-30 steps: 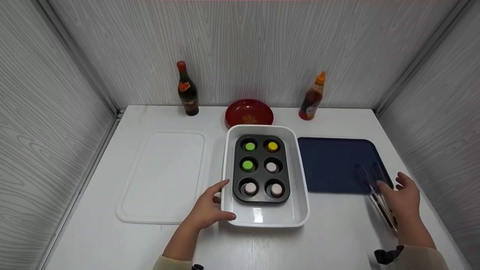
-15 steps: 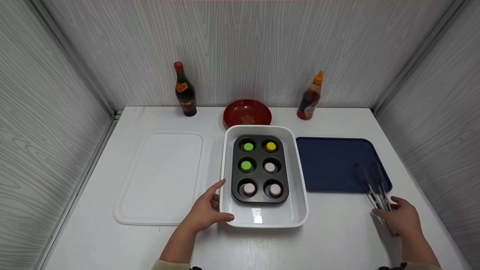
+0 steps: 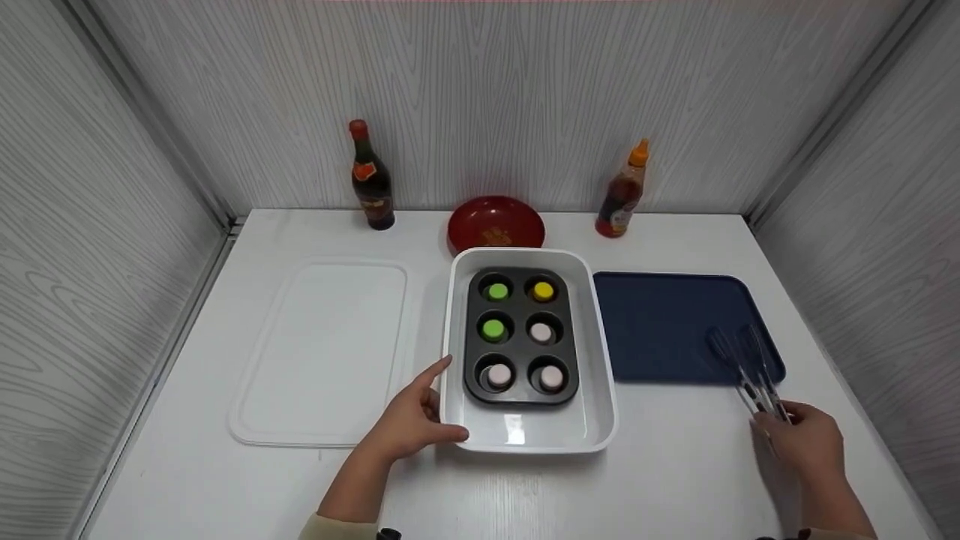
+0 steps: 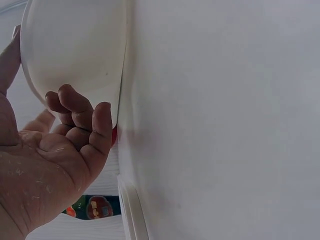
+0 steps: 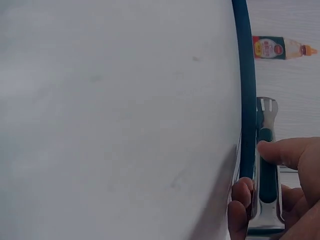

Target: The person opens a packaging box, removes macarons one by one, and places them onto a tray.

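Note:
In the head view, a deep white tray (image 3: 525, 429) holds a dark muffin pan (image 3: 519, 349). Green, yellow and pale pink round pieces sit in the pan's cups. My left hand (image 3: 412, 420) grips the tray's near left corner, thumb on the rim and index finger along the side. In the left wrist view the other fingers of this hand (image 4: 60, 150) curl beside the tray's outer wall (image 4: 75, 45). My right hand (image 3: 802, 439) holds metal tongs (image 3: 763, 390) by the handles, with their heads over the navy tray (image 3: 660, 330). The right wrist view shows the thumb pressing the tongs (image 5: 268, 175).
A flat white lid or board (image 3: 322, 360) lies on the left. Behind the white tray stands a red bowl (image 3: 496, 225). A dark bottle (image 3: 373, 184) and a sauce bottle (image 3: 622, 195) stand near the back wall. Panels enclose the table on the left, right and back.
My right hand came down and nearer onto the tongs' handles, and its fingers closed around them. The left hand and the white tray stay in place.

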Available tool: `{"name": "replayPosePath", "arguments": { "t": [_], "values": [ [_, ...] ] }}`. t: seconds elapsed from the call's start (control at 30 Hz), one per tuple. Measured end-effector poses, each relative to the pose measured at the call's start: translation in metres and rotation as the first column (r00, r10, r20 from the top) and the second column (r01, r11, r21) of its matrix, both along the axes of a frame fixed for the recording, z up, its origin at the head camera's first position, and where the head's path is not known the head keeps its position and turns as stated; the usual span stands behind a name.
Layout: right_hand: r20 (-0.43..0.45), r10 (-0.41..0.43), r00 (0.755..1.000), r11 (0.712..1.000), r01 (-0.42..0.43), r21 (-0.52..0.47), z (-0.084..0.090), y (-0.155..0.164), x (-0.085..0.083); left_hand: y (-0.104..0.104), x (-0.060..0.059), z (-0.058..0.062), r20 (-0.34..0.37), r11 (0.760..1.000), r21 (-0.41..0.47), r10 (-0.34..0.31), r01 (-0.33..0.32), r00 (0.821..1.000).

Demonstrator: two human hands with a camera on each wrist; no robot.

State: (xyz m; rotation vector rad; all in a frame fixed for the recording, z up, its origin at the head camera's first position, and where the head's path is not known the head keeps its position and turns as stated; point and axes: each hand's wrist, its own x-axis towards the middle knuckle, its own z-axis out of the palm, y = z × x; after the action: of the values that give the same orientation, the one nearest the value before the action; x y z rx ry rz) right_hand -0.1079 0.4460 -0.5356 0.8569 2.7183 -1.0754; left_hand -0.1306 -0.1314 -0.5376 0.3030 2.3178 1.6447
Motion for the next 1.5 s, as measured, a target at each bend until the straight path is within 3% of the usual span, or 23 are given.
{"name": "replayPosePath", "arguments": {
  "t": [0.13,0.3,0.47,0.73,0.87,1.1,1.27,1.5],
  "values": [
    [-0.021,-0.017,1.0,1.0,0.017,0.007,0.0,-0.003,0.002,-0.001,-0.001,-0.001,0.0,1.0,-0.005,-0.006,0.006,1.0],
    [-0.117,0.025,0.993,0.997,-0.016,0.076,0.005,-0.011,0.005,-0.002,-0.001,-0.002,0.011,1.0,-0.008,-0.008,0.008,1.0],
    [-0.22,0.074,0.973,0.994,-0.053,0.101,0.015,-0.028,0.003,-0.003,0.0,-0.002,0.012,1.0,0.0,-0.005,0.005,1.0],
    [-0.365,0.075,0.928,0.995,-0.043,0.095,0.033,-0.062,-0.008,-0.002,0.001,-0.003,0.005,1.0,-0.003,-0.002,0.002,1.0],
    [-0.461,0.127,0.878,0.991,-0.091,0.1,0.041,-0.079,-0.014,-0.002,0.001,-0.002,-0.004,1.0,0.006,-0.003,0.003,1.0],
    [-0.603,0.264,0.753,0.964,-0.232,0.133,0.051,-0.109,-0.022,-0.001,0.0,-0.001,0.0,1.0,0.02,-0.011,0.011,1.0],
    [-0.613,0.363,0.702,0.929,-0.322,0.182,0.06,-0.131,-0.028,-0.002,-0.001,-0.002,0.003,1.0,0.025,-0.017,0.017,1.0],
    [-0.568,0.529,0.631,0.847,-0.433,0.308,0.066,-0.161,-0.032,-0.003,0.0,-0.002,-0.005,0.999,0.026,-0.021,0.021,1.0]
  ]
}}
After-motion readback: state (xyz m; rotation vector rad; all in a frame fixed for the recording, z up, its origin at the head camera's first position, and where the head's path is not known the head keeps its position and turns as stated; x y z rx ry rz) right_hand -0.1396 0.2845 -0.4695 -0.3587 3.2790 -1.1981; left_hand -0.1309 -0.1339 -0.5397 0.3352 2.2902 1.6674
